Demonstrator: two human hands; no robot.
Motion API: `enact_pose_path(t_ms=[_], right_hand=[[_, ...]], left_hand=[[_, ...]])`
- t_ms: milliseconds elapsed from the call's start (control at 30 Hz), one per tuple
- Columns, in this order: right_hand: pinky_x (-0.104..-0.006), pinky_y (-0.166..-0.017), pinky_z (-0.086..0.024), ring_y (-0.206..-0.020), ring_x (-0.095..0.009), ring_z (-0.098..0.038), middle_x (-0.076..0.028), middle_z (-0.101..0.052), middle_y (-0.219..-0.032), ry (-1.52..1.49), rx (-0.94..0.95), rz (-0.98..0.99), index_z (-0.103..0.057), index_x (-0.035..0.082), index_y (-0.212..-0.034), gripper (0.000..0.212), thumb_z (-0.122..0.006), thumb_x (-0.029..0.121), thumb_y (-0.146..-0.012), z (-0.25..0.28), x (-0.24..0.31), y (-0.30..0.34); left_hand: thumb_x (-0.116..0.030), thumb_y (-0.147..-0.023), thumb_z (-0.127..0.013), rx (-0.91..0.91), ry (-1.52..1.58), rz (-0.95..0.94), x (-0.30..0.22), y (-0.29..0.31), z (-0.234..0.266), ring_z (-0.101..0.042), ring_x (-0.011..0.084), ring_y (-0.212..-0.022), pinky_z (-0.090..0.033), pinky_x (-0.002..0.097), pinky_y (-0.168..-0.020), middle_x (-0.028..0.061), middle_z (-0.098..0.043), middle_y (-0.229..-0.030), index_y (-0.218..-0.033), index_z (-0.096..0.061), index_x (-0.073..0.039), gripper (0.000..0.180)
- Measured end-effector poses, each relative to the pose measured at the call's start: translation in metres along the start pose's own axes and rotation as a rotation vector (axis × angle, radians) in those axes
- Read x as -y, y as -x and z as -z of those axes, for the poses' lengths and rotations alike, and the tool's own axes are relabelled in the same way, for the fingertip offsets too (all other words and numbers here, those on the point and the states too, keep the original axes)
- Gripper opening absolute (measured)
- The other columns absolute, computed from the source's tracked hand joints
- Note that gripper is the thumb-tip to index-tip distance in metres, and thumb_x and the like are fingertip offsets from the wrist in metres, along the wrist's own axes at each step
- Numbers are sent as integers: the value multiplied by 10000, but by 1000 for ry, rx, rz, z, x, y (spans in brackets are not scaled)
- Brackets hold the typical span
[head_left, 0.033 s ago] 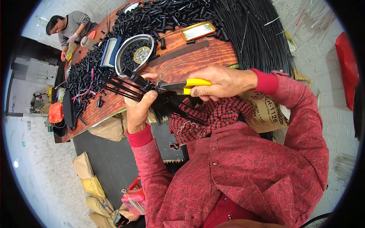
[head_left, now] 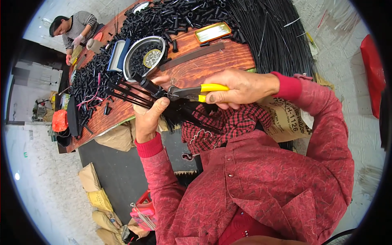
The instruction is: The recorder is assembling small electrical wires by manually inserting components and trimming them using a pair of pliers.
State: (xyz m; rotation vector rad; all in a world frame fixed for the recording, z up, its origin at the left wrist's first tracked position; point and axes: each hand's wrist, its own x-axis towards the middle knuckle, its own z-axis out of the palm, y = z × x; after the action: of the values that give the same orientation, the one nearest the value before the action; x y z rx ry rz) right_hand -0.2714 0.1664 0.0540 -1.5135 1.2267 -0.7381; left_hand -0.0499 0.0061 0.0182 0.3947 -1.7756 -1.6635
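Observation:
My left hand (head_left: 148, 118) is closed around a black ribbed assembly, a thick black tube (head_left: 149, 86) with several thin black rods (head_left: 128, 94) fanning out to the left and more trailing toward my lap. My thumb presses against it from the near side. From the right, my right hand (head_left: 243, 90) grips pliers with yellow handles (head_left: 214, 87). Their dark jaws (head_left: 174, 93) meet the assembly just beside my left thumb. What lies between the jaws is too small to make out.
On the red-brown table (head_left: 228, 57) lie heaps of black tubes (head_left: 188, 18), a steel bowl (head_left: 127, 61) of small black parts, a yellow-rimmed tray (head_left: 213, 32) and a flat dark bar (head_left: 194, 56). Long black rods (head_left: 269, 36) lie at the right. Another person (head_left: 79, 30) works at far left.
My right hand and the pliers have shifted very slightly to the right. My left hand and the assembly look almost the same.

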Motion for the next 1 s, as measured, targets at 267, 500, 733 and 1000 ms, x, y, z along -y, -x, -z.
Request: enact_pose_path(t_ms=[267,500,733,1000], right_hand=[[-227,-263,-268,-309,-64,-339,1,-379,-464,-1041,494,-390,-474,71,-889,636,-196,638,-963,-8,-18,5],[-207,-334,-402,-342,-88,-484,-33,-501,-472,-582,156,-255,-532,5,-927,615,-508,619,-898,-7,-11,10],[-341,-709,-515,-848,-188,-650,-74,-647,-969,432,-403,183,-564,24,-1115,441,-678,367,-864,9,5,18],[-201,-341,-403,-358,-75,-479,-66,-545,-528,-288,78,-381,-602,-39,-970,690,-331,596,-969,27,31,20]], left_hand=[[-186,-719,-825,7,137,34,-3,2,-10,-604,170,-981,-469,294,-882,123,-638,-1121,-1218,-568,63,614],[-91,-725,-783,-64,149,22,5,7,-6,-594,176,-953,-446,307,-876,101,-650,-1043,-1082,-631,45,412],[-44,-717,-773,-74,133,8,6,3,-13,-607,164,-922,-467,297,-863,110,-651,-1052,-1088,-624,47,410],[-64,-673,-809,-43,151,64,2,5,-9,-613,156,-921,-468,295,-866,108,-659,-1068,-1167,-611,57,546]])
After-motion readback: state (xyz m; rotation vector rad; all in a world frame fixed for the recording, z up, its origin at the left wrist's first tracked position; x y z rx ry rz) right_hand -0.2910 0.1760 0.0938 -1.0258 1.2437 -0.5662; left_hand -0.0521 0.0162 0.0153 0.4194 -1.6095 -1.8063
